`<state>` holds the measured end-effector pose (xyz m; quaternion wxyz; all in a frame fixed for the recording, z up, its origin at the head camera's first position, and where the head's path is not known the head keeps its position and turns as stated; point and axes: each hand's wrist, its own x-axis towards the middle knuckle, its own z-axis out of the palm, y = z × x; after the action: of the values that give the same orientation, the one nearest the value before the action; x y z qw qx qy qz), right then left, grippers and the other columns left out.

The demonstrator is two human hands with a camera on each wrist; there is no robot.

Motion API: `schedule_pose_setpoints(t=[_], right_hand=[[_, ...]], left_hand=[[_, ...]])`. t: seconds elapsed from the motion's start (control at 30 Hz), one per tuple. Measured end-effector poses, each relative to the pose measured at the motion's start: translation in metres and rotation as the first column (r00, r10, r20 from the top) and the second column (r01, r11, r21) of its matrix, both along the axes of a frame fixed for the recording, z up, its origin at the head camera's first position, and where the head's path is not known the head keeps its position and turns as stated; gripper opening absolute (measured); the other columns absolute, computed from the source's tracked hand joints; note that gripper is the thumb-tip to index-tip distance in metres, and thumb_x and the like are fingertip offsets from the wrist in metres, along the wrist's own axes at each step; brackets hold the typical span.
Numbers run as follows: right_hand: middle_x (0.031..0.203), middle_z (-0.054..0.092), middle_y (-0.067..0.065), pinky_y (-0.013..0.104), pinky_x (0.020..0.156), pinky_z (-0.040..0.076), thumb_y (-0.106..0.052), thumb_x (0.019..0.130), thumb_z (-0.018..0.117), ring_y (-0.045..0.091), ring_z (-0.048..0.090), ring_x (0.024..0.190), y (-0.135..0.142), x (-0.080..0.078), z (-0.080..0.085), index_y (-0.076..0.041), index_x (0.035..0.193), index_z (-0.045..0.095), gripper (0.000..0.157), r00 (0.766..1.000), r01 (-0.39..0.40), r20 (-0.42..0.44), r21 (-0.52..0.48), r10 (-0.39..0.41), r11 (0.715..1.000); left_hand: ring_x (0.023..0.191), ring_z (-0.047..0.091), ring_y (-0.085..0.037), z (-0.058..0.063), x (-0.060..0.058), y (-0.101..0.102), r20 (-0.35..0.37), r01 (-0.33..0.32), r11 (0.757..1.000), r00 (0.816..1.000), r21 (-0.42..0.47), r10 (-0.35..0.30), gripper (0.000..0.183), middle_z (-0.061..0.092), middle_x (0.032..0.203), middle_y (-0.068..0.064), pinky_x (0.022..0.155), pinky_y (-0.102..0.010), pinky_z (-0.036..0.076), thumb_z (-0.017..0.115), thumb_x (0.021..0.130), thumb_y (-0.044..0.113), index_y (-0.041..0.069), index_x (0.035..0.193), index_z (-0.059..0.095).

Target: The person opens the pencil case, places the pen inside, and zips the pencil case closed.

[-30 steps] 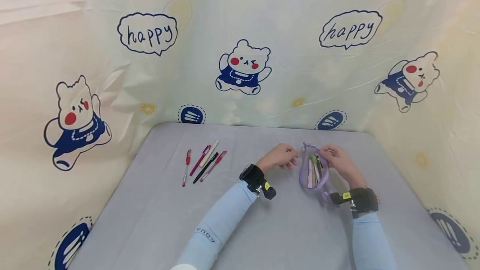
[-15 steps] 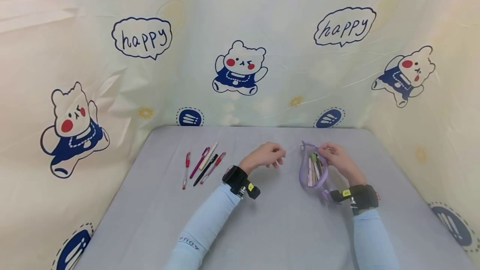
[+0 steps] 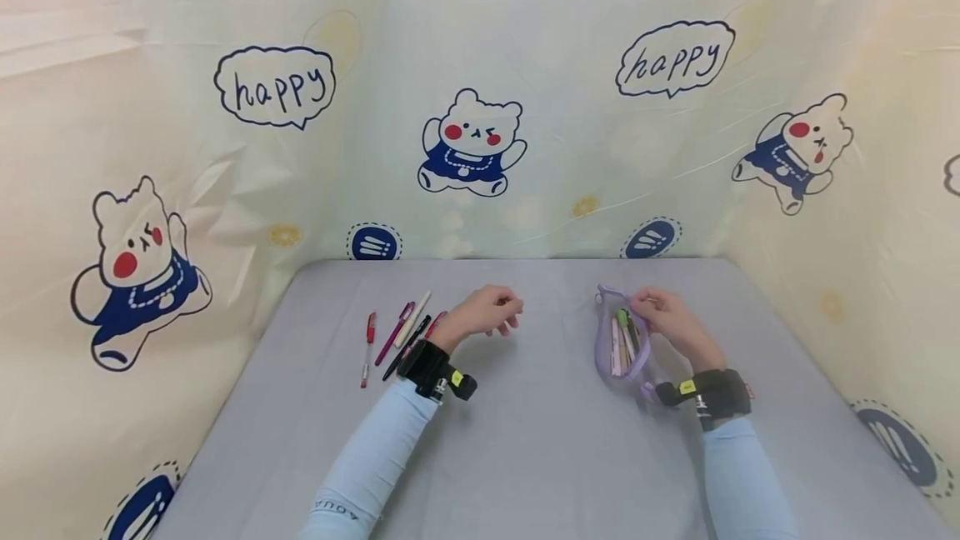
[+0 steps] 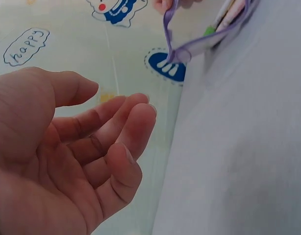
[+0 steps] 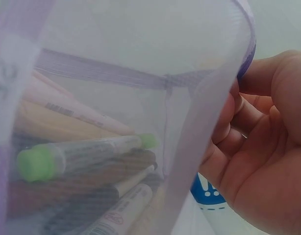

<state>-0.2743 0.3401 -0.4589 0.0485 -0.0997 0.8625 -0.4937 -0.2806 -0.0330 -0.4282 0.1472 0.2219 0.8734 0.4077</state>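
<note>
My right hand (image 3: 671,319) pinches the rim of a see-through purple pencil pouch (image 3: 602,348), which lies open on the table at the right. Several pens fill the pouch; a green-capped pen (image 5: 91,156) shows through its mesh wall in the right wrist view. My left hand (image 3: 483,312) hovers over the table, its fingers loosely bent and nothing between them, as the left wrist view (image 4: 91,147) confirms. Left of it lie a red-capped pen (image 3: 370,340), a purple pen (image 3: 393,334), a cream pen (image 3: 412,319), a black pen (image 3: 401,357) and a red pen partly hidden behind the left wrist.
A grey cloth covers the table (image 3: 540,457). Behind it and at both sides hangs a pale curtain (image 3: 570,173) printed with bears and "happy" bubbles. A stretch of tabletop separates the loose pens from the pouch.
My left hand has moved left, away from the pouch and towards the loose pens. The right hand keeps its pinch on the pouch rim. The head view has shifted slightly.
</note>
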Motion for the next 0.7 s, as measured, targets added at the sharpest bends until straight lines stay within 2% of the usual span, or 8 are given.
schedule_pose_setpoints(t=[0.23,0.4,0.47,0.7], right_hand=[[0.109,0.060,0.022,0.028,0.074,0.053,-0.020,0.102,0.051,0.010,0.059,0.085,-0.001,0.000,0.000,0.008,0.117,0.055,0.032,1.000,0.001,0.007,-0.005,-0.001,1.000],[0.106,0.061,0.020,0.028,0.074,0.054,-0.022,0.102,0.052,0.014,0.061,0.085,-0.003,0.002,0.000,0.009,0.118,0.052,0.036,1.000,-0.005,0.015,-0.020,0.005,1.000],[0.107,0.060,0.022,0.029,0.074,0.054,-0.023,0.102,0.052,0.016,0.062,0.086,-0.003,0.003,0.000,0.009,0.118,0.052,0.036,1.000,-0.003,0.020,-0.028,0.003,1.000],[0.110,0.059,0.025,0.029,0.074,0.054,-0.023,0.102,0.051,0.017,0.061,0.087,-0.001,0.002,-0.001,0.008,0.118,0.053,0.035,1.000,-0.004,0.009,-0.019,0.004,1.000]], left_hand=[[0.073,0.065,-0.014,-0.005,0.001,-0.046,-0.034,-0.081,0.990,0.996,-0.115,0.077,0.028,0.070,0.088,-0.003,0.062,-0.028,0.050,0.052,0.102,0.034,0.010,0.107,0.065],[0.071,0.060,-0.016,-0.005,0.003,-0.074,-0.073,-0.138,0.956,0.990,-0.259,0.123,0.030,0.068,0.086,-0.003,0.062,-0.029,0.046,0.052,0.101,0.033,0.007,0.110,0.066],[0.071,0.059,-0.017,-0.005,0.004,-0.082,-0.089,-0.150,0.941,0.988,-0.303,0.129,0.030,0.068,0.086,-0.004,0.061,-0.028,0.046,0.052,0.101,0.033,0.007,0.109,0.066],[0.066,0.056,-0.018,-0.004,0.010,-0.099,-0.123,-0.177,0.920,0.982,-0.349,0.142,0.030,0.067,0.084,-0.010,0.056,-0.028,0.043,0.053,0.101,0.031,0.004,0.105,0.065]])
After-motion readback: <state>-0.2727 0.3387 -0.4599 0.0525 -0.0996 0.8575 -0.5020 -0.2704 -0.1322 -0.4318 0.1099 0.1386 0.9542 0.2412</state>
